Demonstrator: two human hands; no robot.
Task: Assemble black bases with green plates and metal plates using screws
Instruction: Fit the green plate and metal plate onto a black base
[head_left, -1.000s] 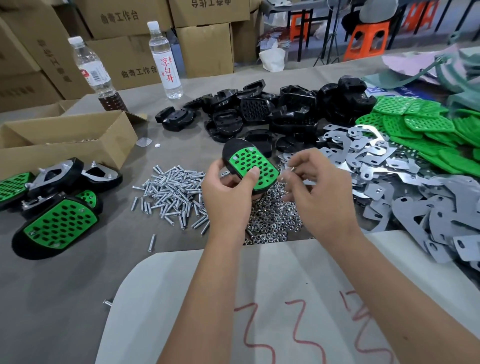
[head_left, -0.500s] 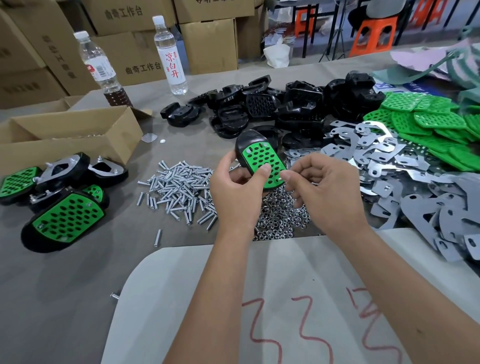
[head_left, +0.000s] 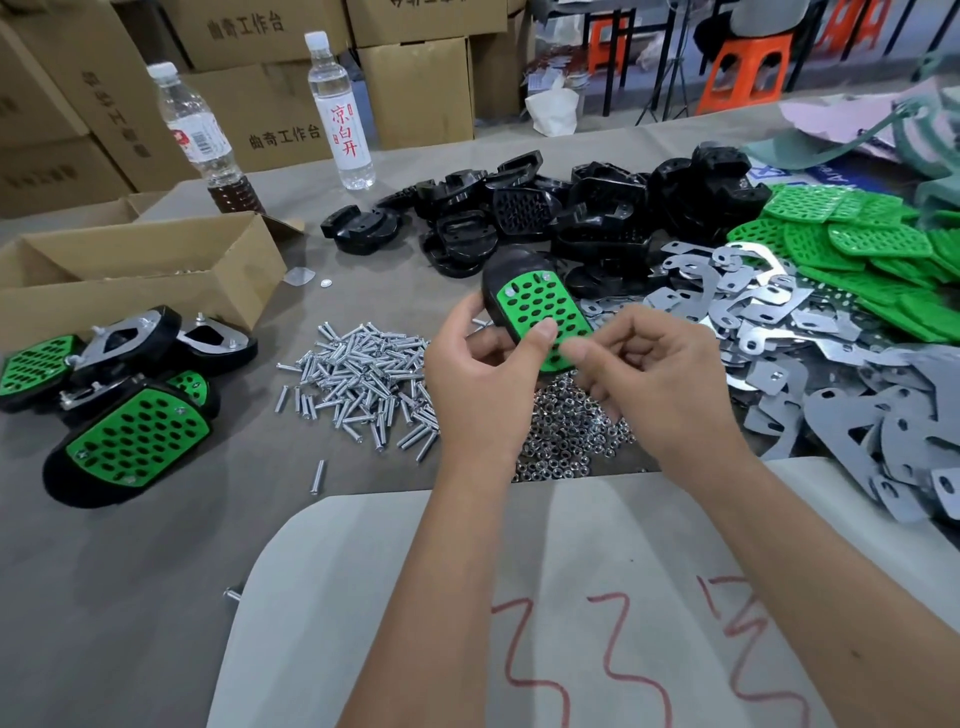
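Observation:
My left hand (head_left: 480, 384) grips a black base with a green perforated plate (head_left: 537, 306) on it, thumb pressed on the plate, held tilted above the table. My right hand (head_left: 654, 379) has curled fingers at the plate's near right corner; whatever it pinches is hidden. Two screw heads show at the plate's far corners. Loose screws (head_left: 363, 374) lie to the left and a heap of small nuts (head_left: 566, 431) sits under the hands. Black bases (head_left: 545, 213) are piled behind, metal plates (head_left: 810, 364) to the right, green plates (head_left: 878, 249) at far right.
Finished assemblies (head_left: 130, 405) lie at the left beside an open cardboard box (head_left: 140, 280). Two bottles (head_left: 340, 109) stand at the back, with cartons behind them. A white sheet with red marks (head_left: 519, 597) covers the near table edge. A stray screw (head_left: 318, 475) lies near it.
Both hands lifted the base slightly up and away. My right hand closed in from the right onto the plate's near right corner.

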